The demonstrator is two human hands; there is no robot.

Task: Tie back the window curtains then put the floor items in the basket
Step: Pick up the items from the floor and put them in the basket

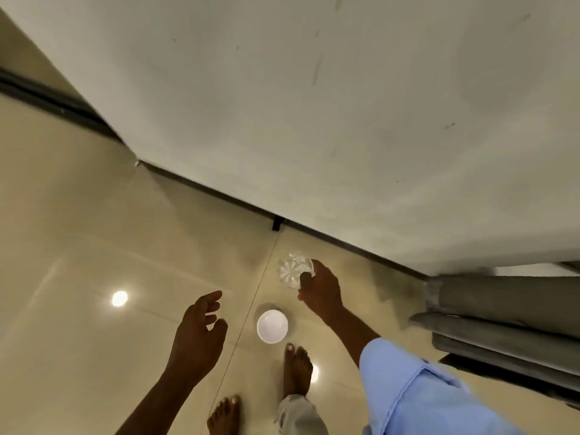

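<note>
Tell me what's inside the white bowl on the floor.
The white bowl looks empty: its whole inside shows plain white, nothing in it. It stands on the tile floor beside the bare foot. What lies under it is covered.

The right hand [320, 290] reached down and forward, its fingers curled closed around a clear glass [293, 271], the forearm bare below a light blue sleeve [408, 390]. The left hand [197, 334] hung nearer and to the left, empty, palm turned inward, fingers loosely spread and bent. Two bare feet [296, 368] stood at the near edge.
</note>
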